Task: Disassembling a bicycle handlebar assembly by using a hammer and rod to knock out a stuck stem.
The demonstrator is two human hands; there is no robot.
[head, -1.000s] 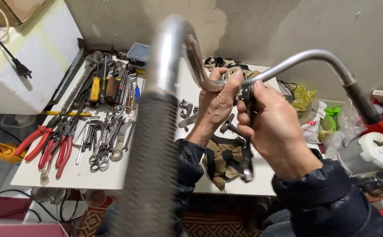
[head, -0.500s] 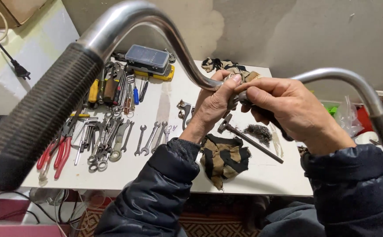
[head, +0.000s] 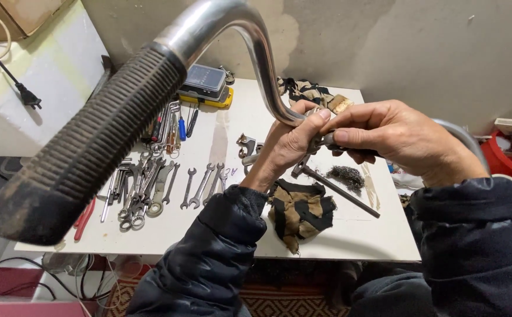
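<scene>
In the head view, the left hand [head: 291, 144] is closed around the middle of a chrome handlebar [head: 256, 53], held above the white tabletop [head: 220, 229]. The right hand [head: 396, 138] pinches a small dark tool [head: 326, 141] against the bar's centre. Spanners [head: 200, 185] and a striped rag [head: 300, 211] lie below.

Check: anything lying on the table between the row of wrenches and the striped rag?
Head view: bare white table between the wrenches and striped rag; only the left hand's dark sleeve overhangs it.
</scene>
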